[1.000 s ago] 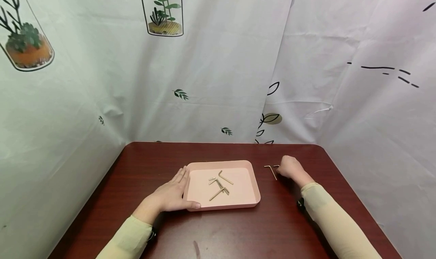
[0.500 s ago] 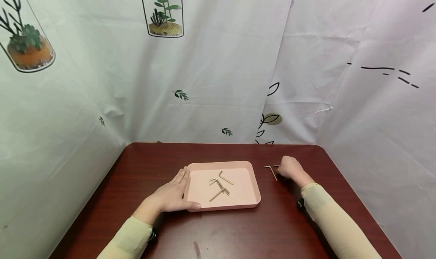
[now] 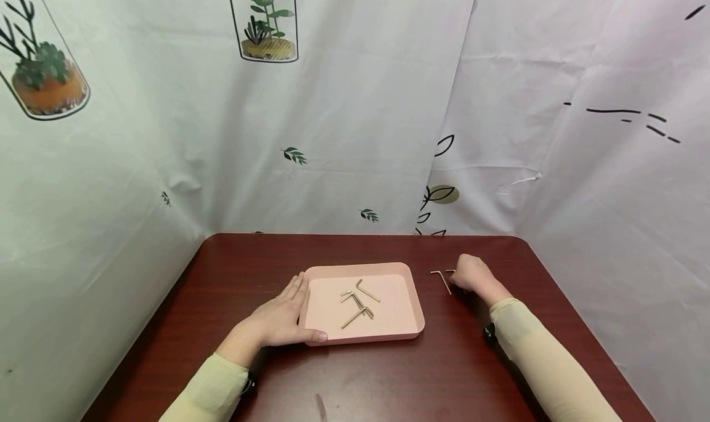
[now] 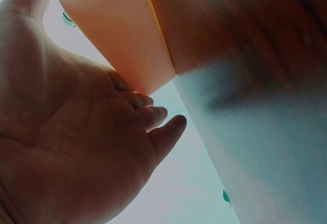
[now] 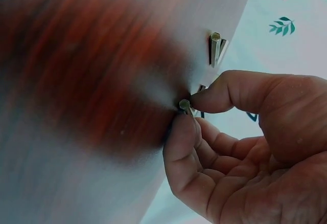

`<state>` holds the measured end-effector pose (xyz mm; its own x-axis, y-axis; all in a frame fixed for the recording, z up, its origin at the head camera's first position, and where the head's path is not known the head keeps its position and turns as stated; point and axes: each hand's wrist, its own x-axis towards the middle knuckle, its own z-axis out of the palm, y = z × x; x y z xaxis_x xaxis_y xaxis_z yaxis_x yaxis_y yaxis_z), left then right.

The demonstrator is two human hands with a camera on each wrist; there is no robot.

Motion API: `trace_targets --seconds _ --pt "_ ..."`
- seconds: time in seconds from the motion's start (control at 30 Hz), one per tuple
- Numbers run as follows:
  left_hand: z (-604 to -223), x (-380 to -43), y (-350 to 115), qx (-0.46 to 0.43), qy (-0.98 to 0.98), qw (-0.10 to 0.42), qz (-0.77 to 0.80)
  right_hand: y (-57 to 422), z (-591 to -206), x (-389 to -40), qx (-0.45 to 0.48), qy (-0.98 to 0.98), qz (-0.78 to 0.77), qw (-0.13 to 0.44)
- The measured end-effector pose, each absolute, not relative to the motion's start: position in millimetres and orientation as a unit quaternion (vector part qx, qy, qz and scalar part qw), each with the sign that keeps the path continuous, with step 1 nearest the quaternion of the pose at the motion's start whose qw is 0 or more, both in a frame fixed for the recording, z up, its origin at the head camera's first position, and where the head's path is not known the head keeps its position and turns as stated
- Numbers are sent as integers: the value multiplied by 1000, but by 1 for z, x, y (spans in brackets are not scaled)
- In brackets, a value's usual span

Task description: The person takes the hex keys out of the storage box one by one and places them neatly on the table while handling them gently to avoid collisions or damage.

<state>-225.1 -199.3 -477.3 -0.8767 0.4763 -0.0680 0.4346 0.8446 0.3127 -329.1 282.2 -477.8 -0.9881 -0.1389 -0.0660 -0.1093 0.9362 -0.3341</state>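
Observation:
A pink tray [image 3: 396, 311] holds several brass-coloured hex keys [image 3: 353, 318], lying loosely across one another. My left hand [image 3: 280, 317] rests against the tray's left side, fingers straight, with the thumb [image 3: 315, 335] at its front wall. From below, the left wrist view shows the open palm [image 4: 76, 127] beside the tray wall [image 4: 122, 35]. Right of the tray, my right hand [image 3: 474, 274] is low at the table. In the right wrist view its thumb and index finger pinch a hex key [image 5: 184, 104], largely hidden. Another hex key [image 3: 444, 280] lies just left of that hand.
The dark red wooden table [image 3: 366, 379] has rounded far corners. White fabric [image 3: 355, 132] printed with plants and leaves hangs behind it and on both sides. A dark band [image 3: 490, 333] is on the right wrist, with another on the left.

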Motion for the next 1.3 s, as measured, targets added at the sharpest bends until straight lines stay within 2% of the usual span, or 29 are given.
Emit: trace_targets --seconds 0.23,0.87,1.13,1.3 --pt "-478 -226 -198 236 957 71 151 289 -486 -336 -61 983 -170 39" --pt "-478 -225 -200 237 958 71 148 281 -469 -333 -61 982 -172 47" --pt "-479 -226 -199 232 958 74 150 295 -493 -361 -79 981 -175 29" --pt "-479 -226 -199 235 958 68 149 276 -472 -347 -79 981 -177 22"
